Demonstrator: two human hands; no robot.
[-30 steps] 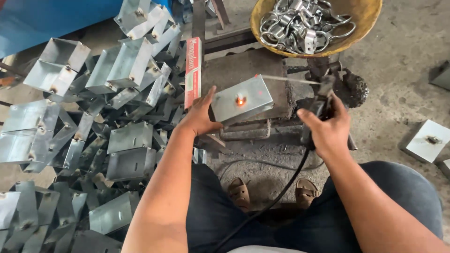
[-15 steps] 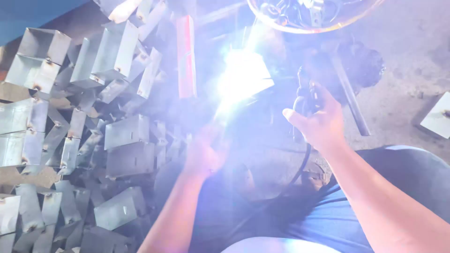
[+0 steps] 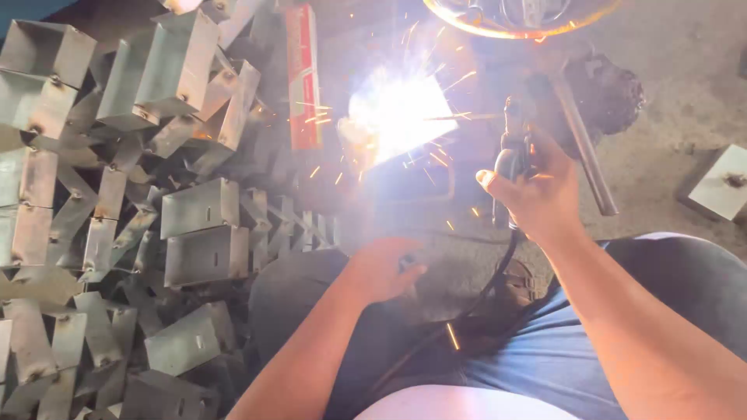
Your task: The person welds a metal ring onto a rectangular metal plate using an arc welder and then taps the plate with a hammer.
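Observation:
My right hand (image 3: 537, 194) grips a black welding electrode holder (image 3: 510, 159) whose thin rod points left into a white arc flash (image 3: 397, 113). The flash hides the metal piece under it and throws orange sparks around. A black cable (image 3: 467, 311) runs from the holder down across my lap. My left hand (image 3: 381, 268) hovers low near my left knee, fingers curled together, with something small and dark at its fingertips that I cannot make out.
A large heap of bent grey sheet-metal boxes (image 3: 132, 218) fills the left side. A red and white carton (image 3: 303, 78) lies beside the flash. A yellow basin (image 3: 521, 15) of metal parts stands at the top. One loose box (image 3: 724, 183) lies at the right.
My left hand has left the metal piece and dropped back toward my knee. The arc was struck and still burns, with sparks now flying. My right hand holds its place.

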